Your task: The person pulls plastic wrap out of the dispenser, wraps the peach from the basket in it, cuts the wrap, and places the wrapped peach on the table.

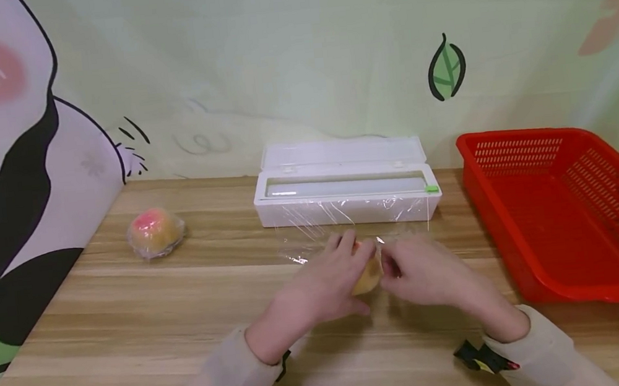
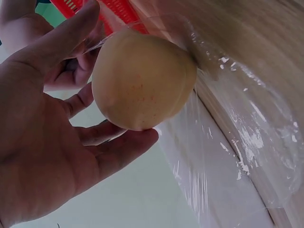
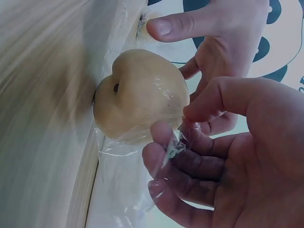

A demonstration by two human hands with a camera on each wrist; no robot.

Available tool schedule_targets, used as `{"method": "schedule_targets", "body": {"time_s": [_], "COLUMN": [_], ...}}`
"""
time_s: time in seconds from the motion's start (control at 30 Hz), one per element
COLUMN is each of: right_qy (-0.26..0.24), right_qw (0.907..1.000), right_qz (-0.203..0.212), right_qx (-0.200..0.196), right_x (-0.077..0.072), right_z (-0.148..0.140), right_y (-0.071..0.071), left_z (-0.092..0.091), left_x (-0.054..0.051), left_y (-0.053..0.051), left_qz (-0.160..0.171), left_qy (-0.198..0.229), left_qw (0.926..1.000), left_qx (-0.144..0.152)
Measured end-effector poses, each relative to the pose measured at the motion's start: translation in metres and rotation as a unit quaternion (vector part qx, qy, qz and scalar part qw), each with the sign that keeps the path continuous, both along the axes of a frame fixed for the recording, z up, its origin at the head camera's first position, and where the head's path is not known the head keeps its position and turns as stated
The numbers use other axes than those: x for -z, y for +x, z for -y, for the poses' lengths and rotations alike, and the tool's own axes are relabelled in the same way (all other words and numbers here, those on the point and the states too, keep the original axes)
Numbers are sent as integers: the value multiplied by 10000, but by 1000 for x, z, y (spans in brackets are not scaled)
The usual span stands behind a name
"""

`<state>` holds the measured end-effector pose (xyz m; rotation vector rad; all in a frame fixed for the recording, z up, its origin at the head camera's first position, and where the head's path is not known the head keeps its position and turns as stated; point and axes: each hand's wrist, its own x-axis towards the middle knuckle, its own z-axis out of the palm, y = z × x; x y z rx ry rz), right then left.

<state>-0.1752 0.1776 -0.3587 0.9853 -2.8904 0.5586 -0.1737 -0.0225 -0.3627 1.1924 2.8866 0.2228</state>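
Observation:
A yellowish peach [image 1: 369, 279] lies on the wooden table between the two hands, against a sheet of cling film [image 2: 251, 135]. The left hand [image 1: 326, 278] touches the peach with its fingertips from one side; its thumb stands away from the fruit in both wrist views. With thumb and fingers, the right hand [image 1: 429, 268] pinches a gathered edge of the cling film close to the peach [image 3: 142, 90]. Behind them, the film runs out over the front of a white dispenser box [image 1: 345, 212], whose lid is up and whose roll shows inside.
Another peach [image 1: 155, 232], pink on top and covered in clear film, sits at the table's far left. To the right stands a red plastic basket [image 1: 537, 261] with slotted walls. A cloth printed with a panda hangs behind the table. A green slider [image 1: 431, 189] sits on the box's edge.

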Motion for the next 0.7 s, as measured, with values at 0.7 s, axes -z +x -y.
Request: {"method": "schedule_targets", "body": {"time_s": [0.7], "right_qy": [236], "right_qw": [9992], "right_qz": [72], "right_qx": [323], "right_x": [-17], "right_z": [-7], "right_y": [3], "left_z": [7], "left_x": [4], "left_y": [-30], "left_qz": [483], "left_qy": [544], "left_qw": [9973], "left_qx": [-46]}}
